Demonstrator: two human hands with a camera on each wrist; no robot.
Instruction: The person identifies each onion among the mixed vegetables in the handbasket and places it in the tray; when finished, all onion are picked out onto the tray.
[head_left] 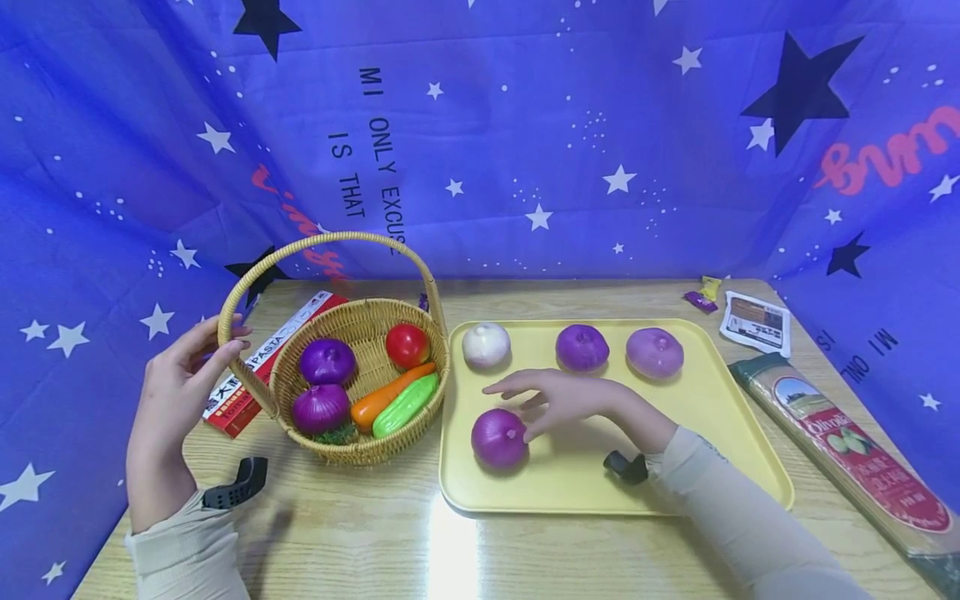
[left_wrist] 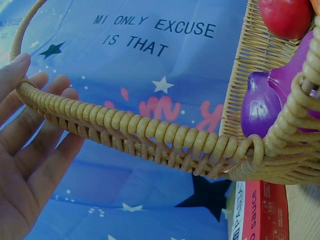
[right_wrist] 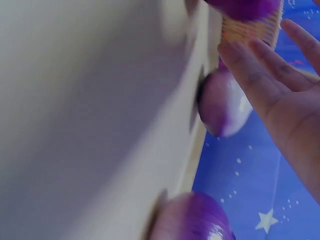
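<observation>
My left hand (head_left: 168,392) holds the wicker basket's handle (head_left: 322,240) at its left side, thumb and fingers on either side of it; the left wrist view shows the fingers loosely bent there. Inside the basket (head_left: 435,417) lie two purple onions (head_left: 327,361), a red tomato (head_left: 408,345), a carrot (head_left: 386,398) and a green cucumber-like vegetable (head_left: 406,406). Over the yellow tray (head_left: 600,500), my right hand (head_left: 566,396) reaches with spread fingers above a purple onion (head_left: 497,442), thumb right at its side.
At the tray's back sit a white onion (head_left: 486,346) and two purplish ones (head_left: 582,348). A red pasta box (head_left: 236,408) lies behind the basket's left. Right of the tray are a spaghetti pack (head_left: 855,450), a white sachet (head_left: 756,323) and small wrapped candies (head_left: 705,293).
</observation>
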